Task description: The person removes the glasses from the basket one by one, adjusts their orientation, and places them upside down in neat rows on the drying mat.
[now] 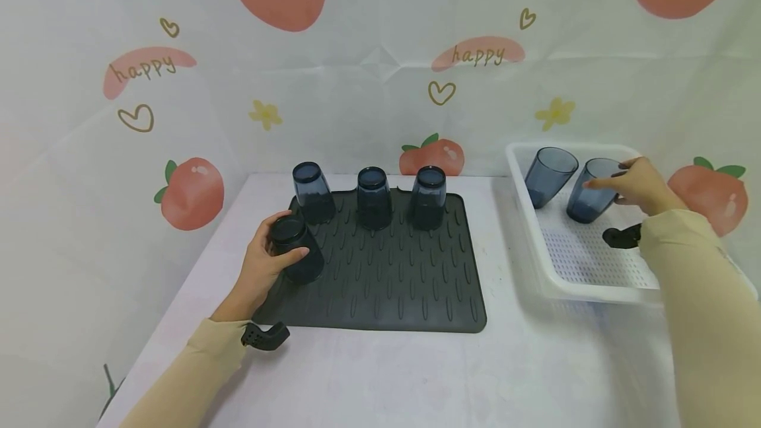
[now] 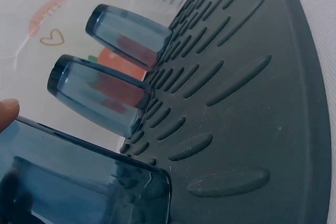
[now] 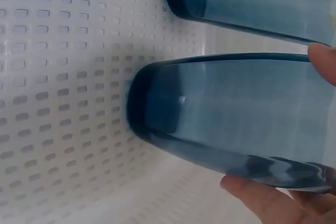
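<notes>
My left hand [image 1: 259, 271] holds an upside-down blue glass [image 1: 304, 257] at the left side of a dark ribbed mat [image 1: 392, 289], thumb on the near side. Behind it, three more upside-down blue glasses stand in a row: a left one [image 1: 314, 193], a middle one [image 1: 374, 198] and a right one [image 1: 428, 198]. Over at the right, my right hand [image 1: 645, 187] grips an upright blue glass [image 1: 588, 200] near its rim, inside a white basket [image 1: 535, 243]. The right wrist view shows this glass [image 3: 226, 114] between thumb and fingers. Another upright glass [image 1: 547, 177] is beside it.
A pale table [image 1: 380, 375] carries the mat and the basket, with a strip of table between them. Behind stands a white cloth backdrop [image 1: 357, 84] printed with peaches and hearts. The basket has raised walls and a perforated floor.
</notes>
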Motion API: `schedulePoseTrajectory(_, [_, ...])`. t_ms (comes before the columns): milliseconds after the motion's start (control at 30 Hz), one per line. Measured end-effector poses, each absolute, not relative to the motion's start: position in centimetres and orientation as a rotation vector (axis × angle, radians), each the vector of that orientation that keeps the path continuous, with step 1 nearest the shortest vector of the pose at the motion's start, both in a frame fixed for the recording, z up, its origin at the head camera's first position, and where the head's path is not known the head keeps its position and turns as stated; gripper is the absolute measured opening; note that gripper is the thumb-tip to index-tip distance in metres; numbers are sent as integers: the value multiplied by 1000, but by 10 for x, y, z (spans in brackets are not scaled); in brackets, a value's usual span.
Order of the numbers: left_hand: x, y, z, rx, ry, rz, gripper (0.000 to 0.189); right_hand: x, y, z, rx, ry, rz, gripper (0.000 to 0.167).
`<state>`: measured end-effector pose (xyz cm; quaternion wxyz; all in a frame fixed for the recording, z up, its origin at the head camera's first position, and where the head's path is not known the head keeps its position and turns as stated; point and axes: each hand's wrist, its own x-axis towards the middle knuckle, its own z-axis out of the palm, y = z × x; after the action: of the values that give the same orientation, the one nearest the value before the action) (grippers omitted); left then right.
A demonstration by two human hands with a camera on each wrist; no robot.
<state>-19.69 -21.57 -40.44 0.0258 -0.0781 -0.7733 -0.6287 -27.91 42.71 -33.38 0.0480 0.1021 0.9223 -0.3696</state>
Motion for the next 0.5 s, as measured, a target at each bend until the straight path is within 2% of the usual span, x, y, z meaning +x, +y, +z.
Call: schedulePoseTrajectory(500, [-198,-216,-405,-239,-2394,-1936,76,-255,415,-309,273,2727,-1108,109])
